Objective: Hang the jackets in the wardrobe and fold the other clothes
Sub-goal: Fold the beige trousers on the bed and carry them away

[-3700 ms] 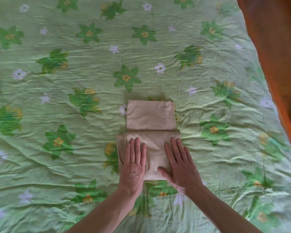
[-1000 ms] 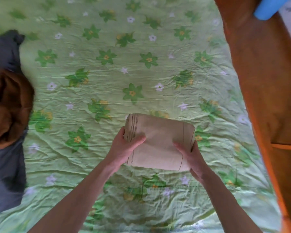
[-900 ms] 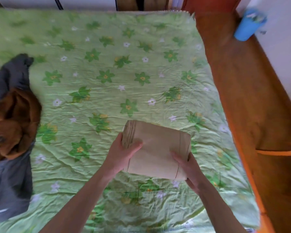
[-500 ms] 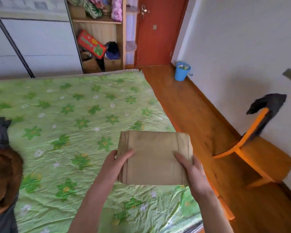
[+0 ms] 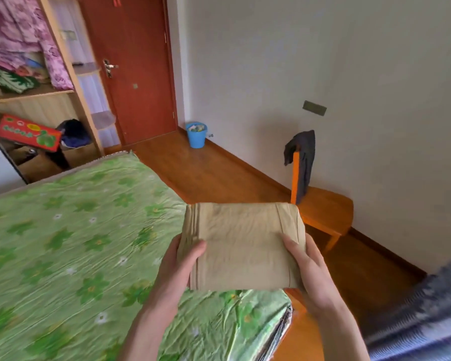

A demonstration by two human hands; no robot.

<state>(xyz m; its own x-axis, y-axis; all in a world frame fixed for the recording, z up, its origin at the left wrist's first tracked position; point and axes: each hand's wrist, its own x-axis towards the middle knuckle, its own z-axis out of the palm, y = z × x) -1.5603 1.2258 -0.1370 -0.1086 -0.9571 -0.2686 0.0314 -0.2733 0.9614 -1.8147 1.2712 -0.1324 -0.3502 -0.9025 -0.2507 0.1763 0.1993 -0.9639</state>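
Two hands carry a folded beige garment in the near middle of the scene, lifted clear above the near right corner of the bed; the left hand has its grip clamped on the garment's left edge, thumb lying on top and fingers hidden beneath; the right hand has its grip clamped on the right edge in the same way, thumb on the upper face; the garment is a flat, roughly rectangular bundle with stacked fold lines showing along its left side; the bed wears a green sheet printed with darker green flowers and fills the left and near part of the scene; to the right of the bed lies a wooden floor; an orange wooden chair stands against the right wall, just beyond the garment, with a dark cloth draped over its backrest; a blue bucket sits on the floor by the far wall, near a closed red-brown door; at the far left an open wardrobe shows shelves with pink and patterned fabrics above, and a red box and a dark bundle below; a blurred blue-grey fabric crosses the near right corner.
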